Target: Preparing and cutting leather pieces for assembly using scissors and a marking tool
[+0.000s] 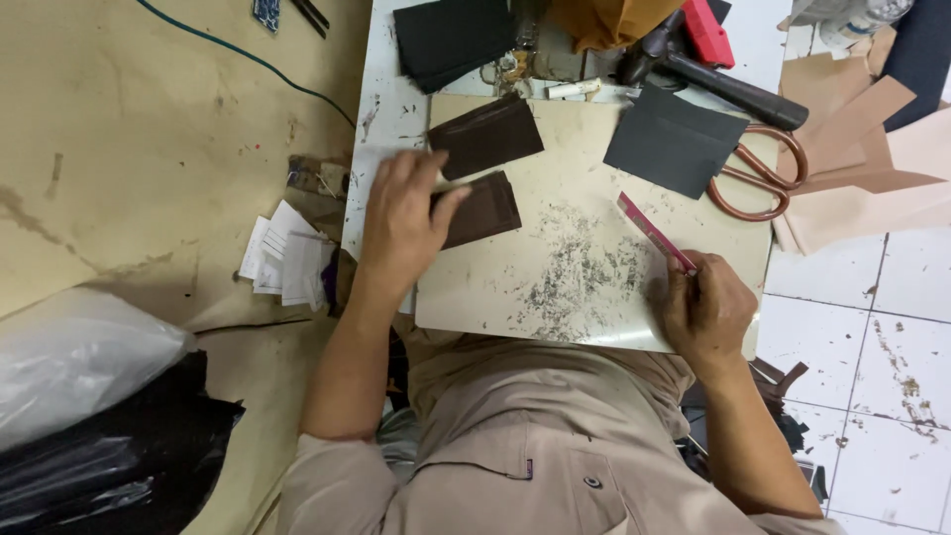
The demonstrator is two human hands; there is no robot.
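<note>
- The left hand lies flat, left of centre in the frame, its fingers spread and pressing down on a dark brown rectangular leather piece; the thumb rests on the piece's left end, and most of the piece shows to the right of the grip.
- The right hand, at the lower right of the cutting board, is closed round the near end of a slim pink-handled knife; the tool runs up and to the left from the grip, its tip resting on the board, well apart from the brown piece.
- Both hands work over a cream rectangular cutting board scored with a dense patch of dark cut marks between the two hands.
- Just above the held piece lies a second dark brown leather piece, tilted and close to it; whether they touch I cannot tell.
- In the upper right of the board sits a dark grey rectangular sheet, with copper-coloured scissors just beside its right edge.
- A black-headed mallet lies above the grey sheet, and a stack of black sheets sits at the top centre.
- The board rests on a white, stained bench.
- Tan leather offcuts are piled at the upper right; white paper slips lie at the left of the left wrist.
</note>
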